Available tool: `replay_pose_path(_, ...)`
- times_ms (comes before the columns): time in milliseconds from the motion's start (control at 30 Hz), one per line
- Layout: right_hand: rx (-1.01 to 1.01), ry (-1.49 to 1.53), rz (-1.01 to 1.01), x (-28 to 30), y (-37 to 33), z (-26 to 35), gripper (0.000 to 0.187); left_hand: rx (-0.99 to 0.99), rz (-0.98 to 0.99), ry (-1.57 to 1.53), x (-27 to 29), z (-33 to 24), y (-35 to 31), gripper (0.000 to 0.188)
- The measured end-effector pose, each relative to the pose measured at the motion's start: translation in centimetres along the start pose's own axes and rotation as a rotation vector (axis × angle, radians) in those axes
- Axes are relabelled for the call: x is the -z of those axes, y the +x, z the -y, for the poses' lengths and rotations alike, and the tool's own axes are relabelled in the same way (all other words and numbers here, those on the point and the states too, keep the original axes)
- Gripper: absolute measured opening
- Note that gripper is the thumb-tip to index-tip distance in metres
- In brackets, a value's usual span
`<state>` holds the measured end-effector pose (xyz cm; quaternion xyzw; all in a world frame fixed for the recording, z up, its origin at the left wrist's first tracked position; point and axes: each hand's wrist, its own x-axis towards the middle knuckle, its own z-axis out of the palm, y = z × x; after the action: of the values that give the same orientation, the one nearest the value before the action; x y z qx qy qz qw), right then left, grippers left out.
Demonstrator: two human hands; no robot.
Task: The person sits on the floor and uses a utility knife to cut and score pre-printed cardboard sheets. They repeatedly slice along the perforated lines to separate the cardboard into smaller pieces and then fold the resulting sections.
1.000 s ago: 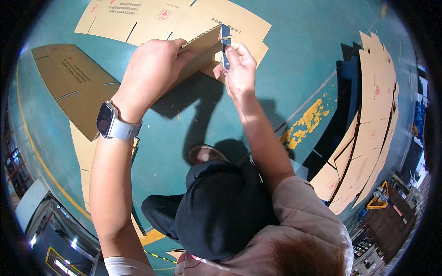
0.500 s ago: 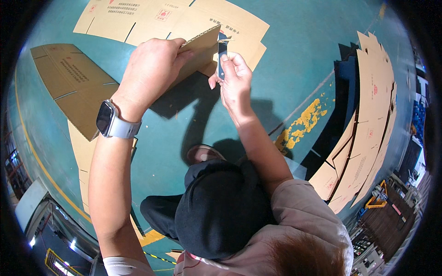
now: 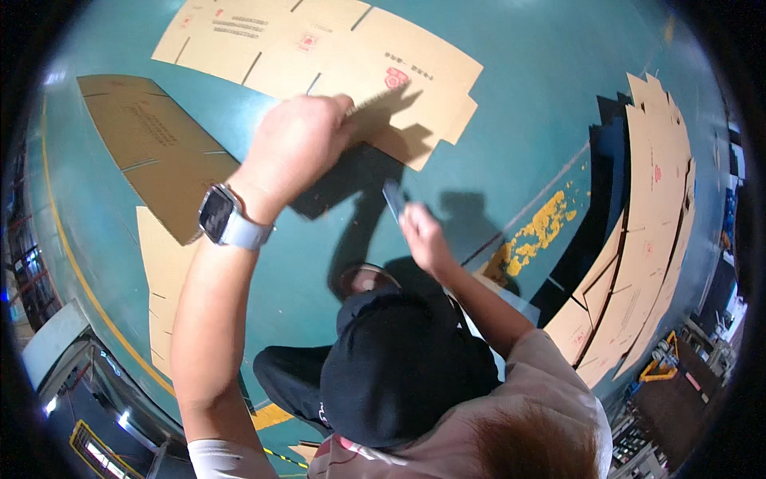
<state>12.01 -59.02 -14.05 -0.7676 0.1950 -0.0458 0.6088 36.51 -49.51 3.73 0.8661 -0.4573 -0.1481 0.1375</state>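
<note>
My left hand (image 3: 307, 137), with a watch (image 3: 227, 215) on its wrist, is closed on the upper edge of a brown cardboard sheet (image 3: 152, 136). Its printed panel slopes down on the left, while the part beyond my fingers is blurred. Lower and to the right, my right hand (image 3: 425, 235) is closed round a flat, blue-grey knife-like tool (image 3: 393, 199). The tool points up and left, apart from the cardboard. Motion blur and my fingers hide its exact kind.
A flat printed cardboard sheet (image 3: 335, 40) lies on the green floor ahead. Stacked cardboard (image 3: 646, 207) rests at the right, and another pale sheet (image 3: 163, 279) at the left. Close in front of me is a person in a black cap (image 3: 407, 367).
My right hand has drawn the tool down and toward me, away from the cardboard edge. My left hand still grips the sheet. The whole view has shifted slightly.
</note>
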Motion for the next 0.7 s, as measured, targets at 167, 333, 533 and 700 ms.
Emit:
replay_pose_path(167, 0.316, 0.169, 0.229, 4.8, 2.1, -9.5, 0.029, 0.017, 0.074, -0.005, 0.6, -0.6, -4.9, 0.020)
replay_pose_path(333, -0.782, 0.625, 0.281, 6.6, 14.4, -0.2, 0.033, 0.121, 0.072, 0.150, 2.3, 0.5, -13.5, 0.024)
replay_pose_path(533, -0.458, 0.748, 0.449, 3.5, 15.5, 8.8, 0.016, 0.099, -0.038, 0.182, 2.7, 5.0, -21.4, 0.048)
replay_pose_path(700, -0.007, 0.377, 0.399, 6.9, 13.3, 20.2, 0.011, 0.283, -0.406, 0.048, -2.7, 3.3, -23.7, 0.040)
